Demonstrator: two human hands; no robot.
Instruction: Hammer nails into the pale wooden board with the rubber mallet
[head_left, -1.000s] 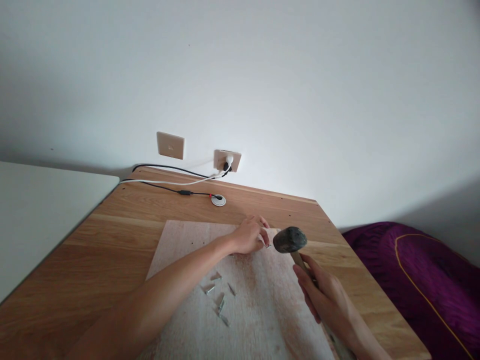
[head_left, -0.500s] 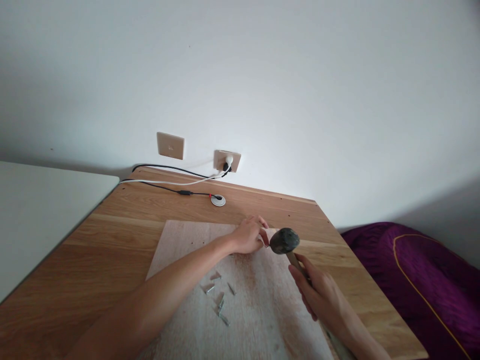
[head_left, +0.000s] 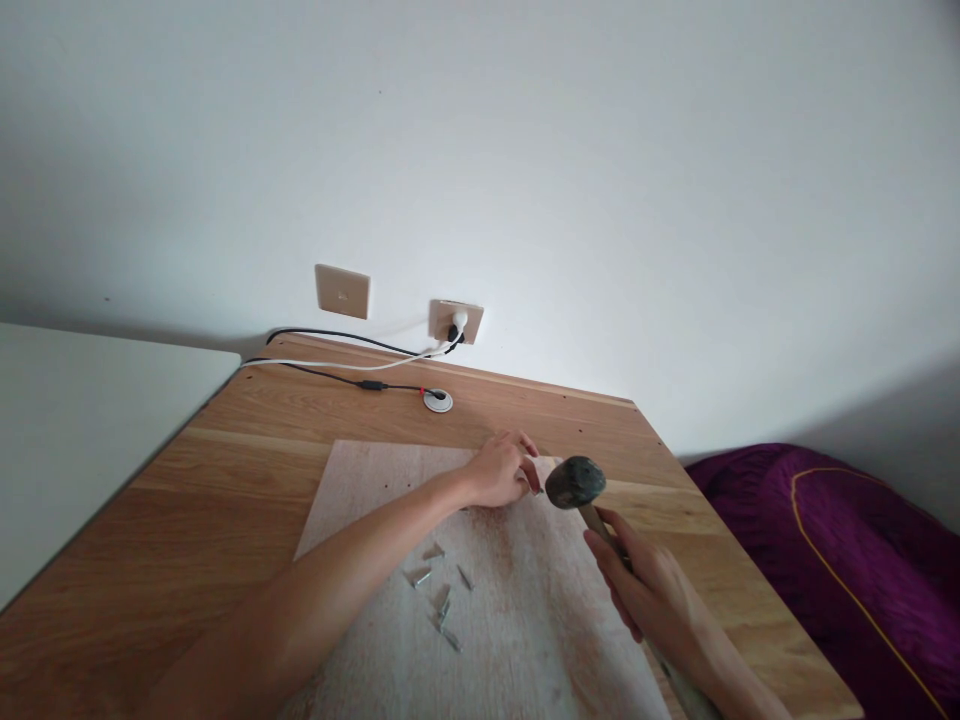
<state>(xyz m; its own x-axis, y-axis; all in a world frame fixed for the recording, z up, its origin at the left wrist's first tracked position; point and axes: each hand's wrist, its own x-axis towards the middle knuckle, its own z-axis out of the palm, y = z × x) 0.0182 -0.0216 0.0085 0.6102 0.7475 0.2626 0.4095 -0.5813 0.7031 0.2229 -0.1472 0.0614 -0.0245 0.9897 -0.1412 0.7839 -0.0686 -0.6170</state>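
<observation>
My right hand (head_left: 637,580) is wrapped round the wooden handle of a mallet (head_left: 576,483) with a dark, rounded head. That head hangs just right of my left hand (head_left: 501,470), a small gap from its fingertips. The thumb and forefinger of my left hand pinch a nail (head_left: 539,491), mostly hidden, near the far right corner of a pale wooden board (head_left: 517,640). Several loose nails (head_left: 444,605) lie on the board, to the right of my left forearm.
The board rests on a wooden table (head_left: 225,490). Cables (head_left: 345,366) run along its back to a wall socket (head_left: 456,322), near a round cable grommet (head_left: 438,401). A white panel (head_left: 90,430) borders the left side; purple cloth (head_left: 780,520) lies beyond the right edge.
The mallet and my right hand have shifted very slightly right, away from my left fingertips. My left hand stays at the same spot on the board.
</observation>
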